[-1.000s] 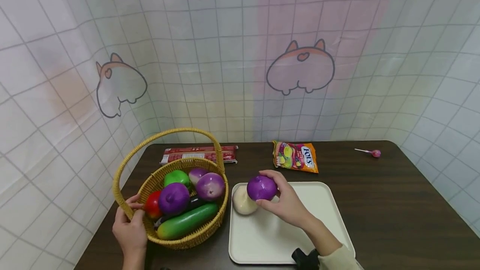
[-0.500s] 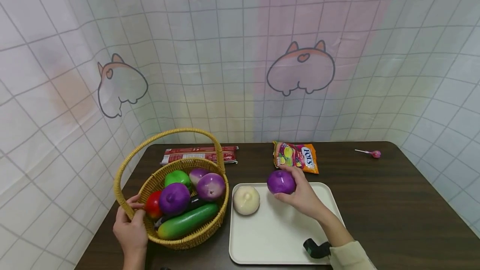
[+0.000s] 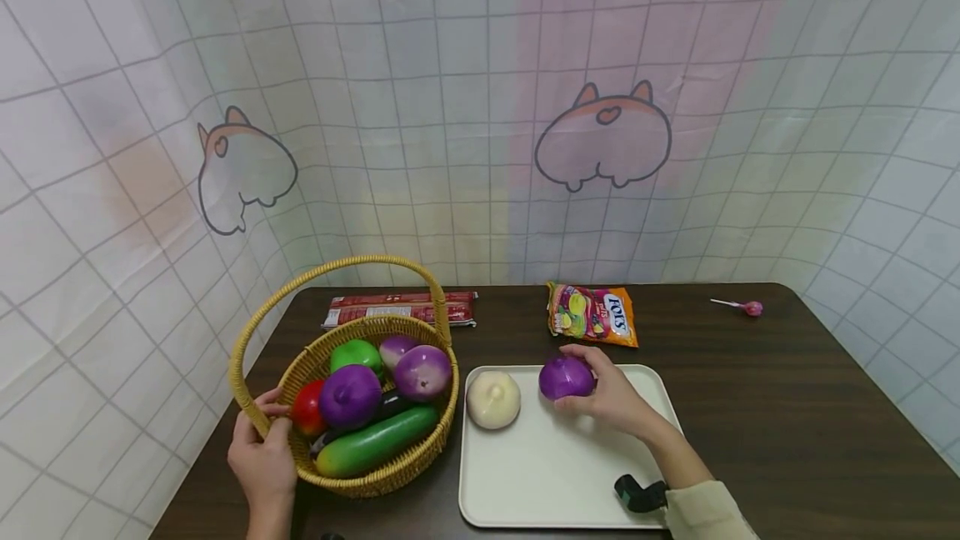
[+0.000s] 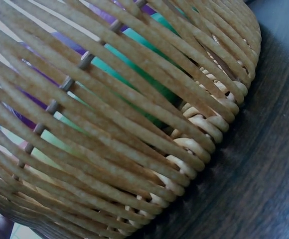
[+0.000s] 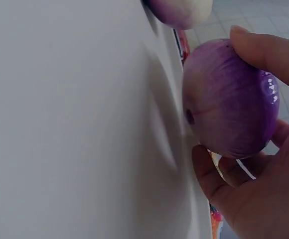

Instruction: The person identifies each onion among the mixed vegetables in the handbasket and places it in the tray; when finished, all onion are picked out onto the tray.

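A purple onion [image 3: 566,378] is gripped by the right hand [image 3: 611,397] at the far edge of the white tray [image 3: 555,473], beside a white onion [image 3: 492,399]. The basket [image 3: 360,457] rim is clasped by the left hand [image 3: 262,461].

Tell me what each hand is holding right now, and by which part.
Right hand grips the purple onion around its side, on the white tray. Left hand holds the wicker basket by its rim.

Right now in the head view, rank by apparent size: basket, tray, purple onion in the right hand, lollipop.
1. tray
2. basket, close behind; nearness makes this unsure
3. purple onion
4. lollipop
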Demonstrator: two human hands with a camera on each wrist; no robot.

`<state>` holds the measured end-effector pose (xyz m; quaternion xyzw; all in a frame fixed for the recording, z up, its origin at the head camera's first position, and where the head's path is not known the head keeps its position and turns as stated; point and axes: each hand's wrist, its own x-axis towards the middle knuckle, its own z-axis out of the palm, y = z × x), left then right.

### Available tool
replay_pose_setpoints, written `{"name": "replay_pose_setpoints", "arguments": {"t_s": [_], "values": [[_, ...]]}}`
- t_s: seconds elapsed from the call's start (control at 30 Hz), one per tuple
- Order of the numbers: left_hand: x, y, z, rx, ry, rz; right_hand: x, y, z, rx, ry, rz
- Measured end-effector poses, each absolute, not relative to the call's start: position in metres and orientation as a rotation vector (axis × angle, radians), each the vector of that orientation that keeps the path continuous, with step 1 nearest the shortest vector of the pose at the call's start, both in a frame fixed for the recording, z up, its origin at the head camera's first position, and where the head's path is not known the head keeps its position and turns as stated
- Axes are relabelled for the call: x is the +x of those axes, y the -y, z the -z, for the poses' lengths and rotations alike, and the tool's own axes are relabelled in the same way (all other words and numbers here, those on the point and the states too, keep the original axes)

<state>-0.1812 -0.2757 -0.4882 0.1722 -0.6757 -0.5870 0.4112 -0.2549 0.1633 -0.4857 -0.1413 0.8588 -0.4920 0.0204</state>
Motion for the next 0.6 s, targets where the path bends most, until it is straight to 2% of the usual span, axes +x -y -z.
{"name": "replay_pose_setpoints", "arguments": {"t_s": [0.6], "values": [[-0.1807, 0.2765, 0.4873, 0.417, 1.709, 1.471, -0.2518, -0.1628, 0.4862, -0.591, -2.576, 1.455]]}}
